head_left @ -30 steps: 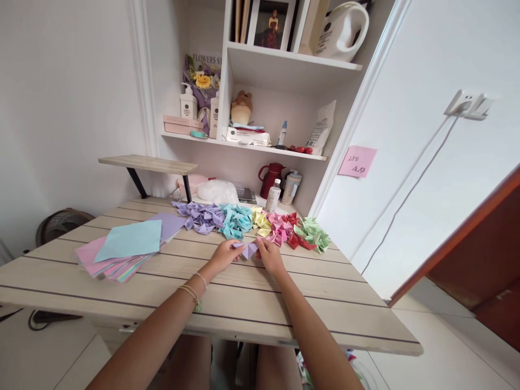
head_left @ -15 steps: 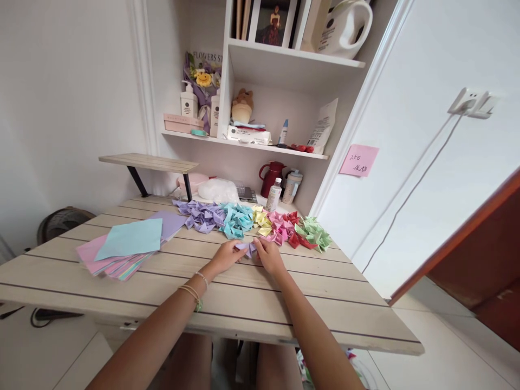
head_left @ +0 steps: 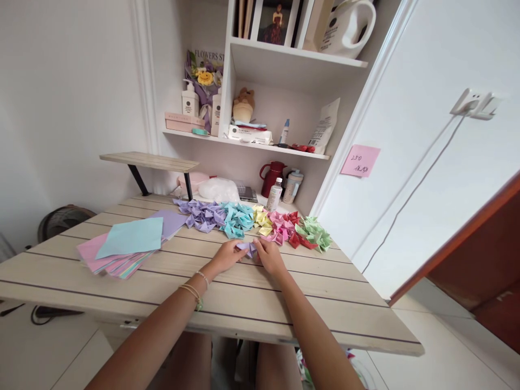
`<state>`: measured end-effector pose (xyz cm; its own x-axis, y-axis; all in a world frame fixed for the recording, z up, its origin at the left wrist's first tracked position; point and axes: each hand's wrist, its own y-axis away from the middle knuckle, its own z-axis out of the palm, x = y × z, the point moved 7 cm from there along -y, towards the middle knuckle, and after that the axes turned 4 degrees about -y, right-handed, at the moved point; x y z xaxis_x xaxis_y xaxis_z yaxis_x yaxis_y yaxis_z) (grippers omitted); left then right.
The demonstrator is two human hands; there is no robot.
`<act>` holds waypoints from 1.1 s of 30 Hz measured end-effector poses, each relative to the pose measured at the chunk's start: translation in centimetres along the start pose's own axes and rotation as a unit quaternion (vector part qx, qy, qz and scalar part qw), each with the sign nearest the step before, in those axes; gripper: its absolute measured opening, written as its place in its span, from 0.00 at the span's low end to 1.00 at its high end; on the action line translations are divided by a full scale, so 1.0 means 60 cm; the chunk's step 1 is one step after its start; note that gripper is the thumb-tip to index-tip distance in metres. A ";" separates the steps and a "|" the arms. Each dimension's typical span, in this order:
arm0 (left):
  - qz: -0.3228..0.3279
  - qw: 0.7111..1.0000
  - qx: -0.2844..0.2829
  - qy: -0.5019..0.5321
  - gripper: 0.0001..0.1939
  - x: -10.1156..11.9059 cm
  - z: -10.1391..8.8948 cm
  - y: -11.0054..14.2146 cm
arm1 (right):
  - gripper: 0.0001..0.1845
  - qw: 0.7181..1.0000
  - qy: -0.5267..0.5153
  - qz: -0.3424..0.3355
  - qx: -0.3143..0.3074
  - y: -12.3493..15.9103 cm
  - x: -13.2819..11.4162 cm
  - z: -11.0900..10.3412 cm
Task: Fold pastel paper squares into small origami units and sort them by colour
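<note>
Between my two hands is a small folded piece of purple paper (head_left: 247, 248), just above or on the tabletop. My left hand (head_left: 226, 255) pinches its left side and my right hand (head_left: 268, 253) its right side, with fingers closed on both. Just beyond lie heaps of folded paper boats, sorted by colour: purple boats (head_left: 203, 215), blue boats (head_left: 237, 219), yellow boats (head_left: 262, 219), pink boats (head_left: 279, 227), red boats (head_left: 303, 240) and green boats (head_left: 316, 233). The fingertips partly hide the paper's edges.
A fanned stack of coloured paper sheets (head_left: 130, 238) lies on the left of the slatted table (head_left: 170, 292). Behind it stands a small raised shelf (head_left: 150, 161). A plastic bottle (head_left: 274, 195), a red jug (head_left: 271, 179) and a tumbler (head_left: 292, 187) stand at the back.
The view has shifted very slightly. Both hands keep their hold on the purple paper, with hardly any visible movement.
</note>
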<state>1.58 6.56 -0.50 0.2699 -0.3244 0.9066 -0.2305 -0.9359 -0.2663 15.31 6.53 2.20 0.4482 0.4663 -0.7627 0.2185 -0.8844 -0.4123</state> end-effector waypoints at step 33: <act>0.026 0.999 0.010 -0.041 0.15 0.003 -0.002 -0.001 | 0.23 0.997 -0.058 0.044 -0.020 -0.003 0.023 0.011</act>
<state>1.55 6.54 -0.27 0.3343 -0.3813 0.8619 -0.2272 -0.9201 -0.3190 15.31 7.33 0.89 0.3636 0.3833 -0.8490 0.2188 -0.9211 -0.3221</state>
